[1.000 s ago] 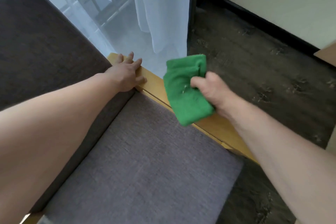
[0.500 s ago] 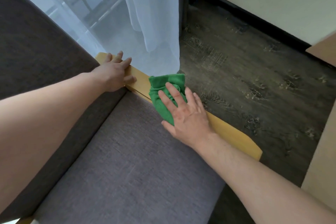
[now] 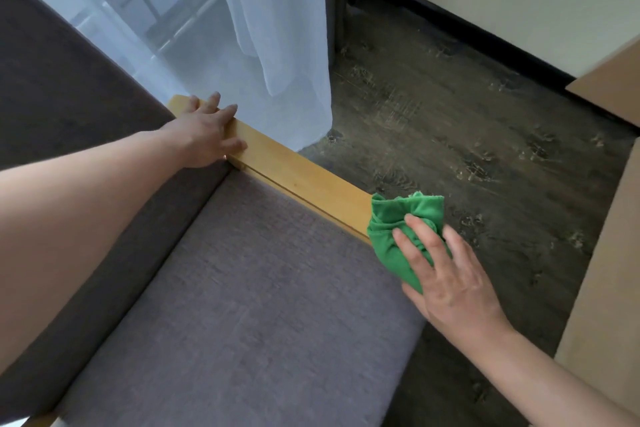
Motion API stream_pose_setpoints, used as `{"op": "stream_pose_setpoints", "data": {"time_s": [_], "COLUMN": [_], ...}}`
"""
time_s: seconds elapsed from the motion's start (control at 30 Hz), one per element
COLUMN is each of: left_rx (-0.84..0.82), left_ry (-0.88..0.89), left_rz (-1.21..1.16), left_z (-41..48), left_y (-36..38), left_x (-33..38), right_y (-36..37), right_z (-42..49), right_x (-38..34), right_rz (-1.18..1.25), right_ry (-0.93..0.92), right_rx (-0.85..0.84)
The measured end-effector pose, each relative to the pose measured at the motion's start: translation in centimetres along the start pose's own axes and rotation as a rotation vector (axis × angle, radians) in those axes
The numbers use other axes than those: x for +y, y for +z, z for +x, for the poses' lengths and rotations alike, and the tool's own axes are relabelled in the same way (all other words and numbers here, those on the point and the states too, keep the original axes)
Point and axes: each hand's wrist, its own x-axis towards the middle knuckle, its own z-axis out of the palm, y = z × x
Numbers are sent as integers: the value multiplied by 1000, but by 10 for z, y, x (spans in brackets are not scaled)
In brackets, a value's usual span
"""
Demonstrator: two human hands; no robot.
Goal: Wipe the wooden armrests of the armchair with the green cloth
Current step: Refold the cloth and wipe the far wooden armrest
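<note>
No text, label, brand, number or sign could be read anywhere in the view.

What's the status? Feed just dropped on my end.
Left hand flat on armrest, back end. Right hand pressing green cloth on front end. Nothing in the way.
</note>
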Motion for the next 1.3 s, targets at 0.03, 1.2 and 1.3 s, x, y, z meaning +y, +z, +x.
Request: {"op": "stream_pose_setpoints", "data": {"time_s": [0.03,1.2,1.3], "left_rx": [2,-12,20], "left_ry": [1,126,65], "left_rz": [11,111,50], "left_z": [-1,23,19], "left_y": [-1,18,15], "left_x": [2,-26,-17], "right_y": [1,-19,-15], "right_z": [-8,184,169], "right_x": [5,-81,-70], "right_rz": [-5,580,538], "right_ry": [15,-128,-163], "right_rx": [1,69,75]}}
